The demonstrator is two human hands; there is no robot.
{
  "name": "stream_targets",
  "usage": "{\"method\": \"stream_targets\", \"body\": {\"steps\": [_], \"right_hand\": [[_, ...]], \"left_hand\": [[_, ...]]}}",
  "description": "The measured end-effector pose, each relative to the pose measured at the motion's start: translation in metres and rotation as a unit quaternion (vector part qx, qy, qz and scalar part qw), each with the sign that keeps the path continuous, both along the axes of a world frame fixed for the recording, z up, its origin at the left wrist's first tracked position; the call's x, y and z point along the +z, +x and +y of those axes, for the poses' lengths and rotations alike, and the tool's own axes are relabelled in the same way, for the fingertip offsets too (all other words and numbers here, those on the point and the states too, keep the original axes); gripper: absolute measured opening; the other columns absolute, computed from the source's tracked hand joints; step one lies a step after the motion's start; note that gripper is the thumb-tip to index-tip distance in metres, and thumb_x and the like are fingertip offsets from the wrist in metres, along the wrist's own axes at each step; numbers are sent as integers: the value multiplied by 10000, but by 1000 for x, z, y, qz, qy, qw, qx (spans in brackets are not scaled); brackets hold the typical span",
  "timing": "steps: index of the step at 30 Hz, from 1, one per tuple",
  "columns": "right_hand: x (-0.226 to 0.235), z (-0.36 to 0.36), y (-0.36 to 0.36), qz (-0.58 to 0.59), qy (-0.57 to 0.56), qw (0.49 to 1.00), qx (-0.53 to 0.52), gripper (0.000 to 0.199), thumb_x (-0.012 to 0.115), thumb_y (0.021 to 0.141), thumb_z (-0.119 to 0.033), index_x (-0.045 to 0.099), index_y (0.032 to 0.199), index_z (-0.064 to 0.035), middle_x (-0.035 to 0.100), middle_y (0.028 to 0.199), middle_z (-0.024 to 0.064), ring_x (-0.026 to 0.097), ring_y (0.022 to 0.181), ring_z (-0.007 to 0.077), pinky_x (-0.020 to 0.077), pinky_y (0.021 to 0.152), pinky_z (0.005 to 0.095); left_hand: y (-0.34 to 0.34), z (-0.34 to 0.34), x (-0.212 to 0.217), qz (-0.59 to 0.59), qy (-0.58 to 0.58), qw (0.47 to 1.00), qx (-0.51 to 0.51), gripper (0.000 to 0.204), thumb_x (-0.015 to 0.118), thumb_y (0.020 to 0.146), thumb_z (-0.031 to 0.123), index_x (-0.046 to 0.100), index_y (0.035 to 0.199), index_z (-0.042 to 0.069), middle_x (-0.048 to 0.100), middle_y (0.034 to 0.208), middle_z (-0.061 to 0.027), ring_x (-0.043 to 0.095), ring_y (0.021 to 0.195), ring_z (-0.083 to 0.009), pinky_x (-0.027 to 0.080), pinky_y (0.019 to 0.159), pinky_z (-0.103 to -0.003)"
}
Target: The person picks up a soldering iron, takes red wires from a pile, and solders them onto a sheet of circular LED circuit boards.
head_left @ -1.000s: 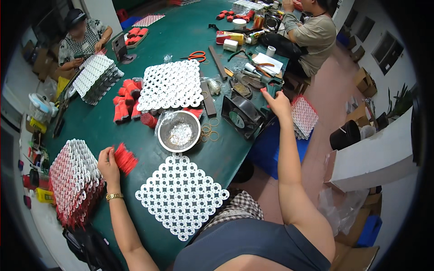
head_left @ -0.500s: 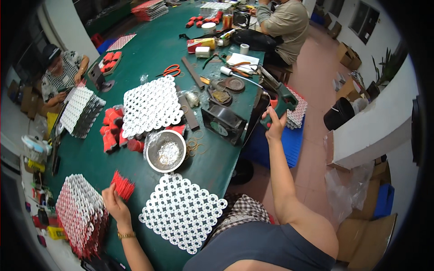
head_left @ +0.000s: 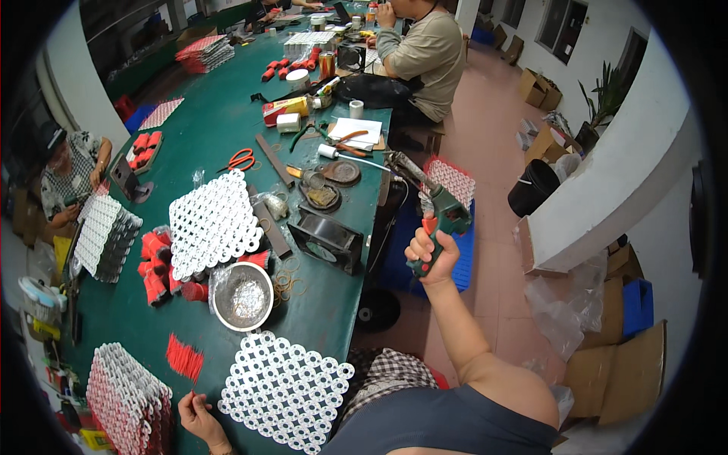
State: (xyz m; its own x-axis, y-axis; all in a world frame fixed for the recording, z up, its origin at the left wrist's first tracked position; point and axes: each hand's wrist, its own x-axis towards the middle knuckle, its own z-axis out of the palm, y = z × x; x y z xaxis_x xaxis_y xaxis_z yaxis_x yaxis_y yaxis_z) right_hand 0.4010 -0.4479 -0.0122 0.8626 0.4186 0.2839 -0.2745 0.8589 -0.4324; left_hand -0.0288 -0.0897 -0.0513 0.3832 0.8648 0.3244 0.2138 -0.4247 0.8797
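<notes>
My right hand (head_left: pixel 435 254) grips a green pistol-shaped soldering gun (head_left: pixel 449 212) with a red trigger, held up beyond the table's right edge. Its metal tip points up and to the left, near a thin white strand coming off a white spool (head_left: pixel 327 151). Low on the left, my left hand (head_left: pixel 200 418) is closed in a pinch on what looks like a thin red wire. Just beyond its fingertips lies a bundle of red wires (head_left: pixel 184 358). To that hand's right, a panel of white round circuit boards (head_left: pixel 284 387) lies flat on the green table (head_left: pixel 318 315).
A steel bowl (head_left: pixel 262 312) stands beyond the panel, beside a black fan (head_left: pixel 327 241) and another white panel (head_left: pixel 212 224). Stacked panels with red wires (head_left: pixel 129 402) rise at left. Blue crates (head_left: pixel 413 250) stand right of the table. Two people (head_left: pixel 425 64) (head_left: pixel 72 171) sit around it.
My view has shifted, so the table appears lower and further left. My right hand has tilted the soldering gun more upright. My left hand has drawn back toward me from the wire bundle.
</notes>
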Motion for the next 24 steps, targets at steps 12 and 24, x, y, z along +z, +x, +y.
{"method": "stream_targets", "body": {"steps": [12, 24], "right_hand": [[19, -24, 38, -484, -460, 671, -321, 326, 701, 738, -85, 634, 1050, -21, 621, 773, 112, 640, 692, 230, 496, 624, 344], [67, 3, 92, -732, -536, 341, -248, 521, 759, 508, -177, 653, 1017, -135, 551, 668, 36, 595, 637, 244, 468, 564, 374]], "left_hand": [[11, -5, 11, 103, 228, 963, -103, 55, 627, 895, -15, 654, 910, -61, 656, 799, -104, 606, 676, -123, 491, 585, -228], [13, -13, 21, 101, 191, 973, -82, 66, 623, 899, -15, 647, 942, -59, 643, 774, -83, 560, 586, -107, 441, 499, -218]]}}
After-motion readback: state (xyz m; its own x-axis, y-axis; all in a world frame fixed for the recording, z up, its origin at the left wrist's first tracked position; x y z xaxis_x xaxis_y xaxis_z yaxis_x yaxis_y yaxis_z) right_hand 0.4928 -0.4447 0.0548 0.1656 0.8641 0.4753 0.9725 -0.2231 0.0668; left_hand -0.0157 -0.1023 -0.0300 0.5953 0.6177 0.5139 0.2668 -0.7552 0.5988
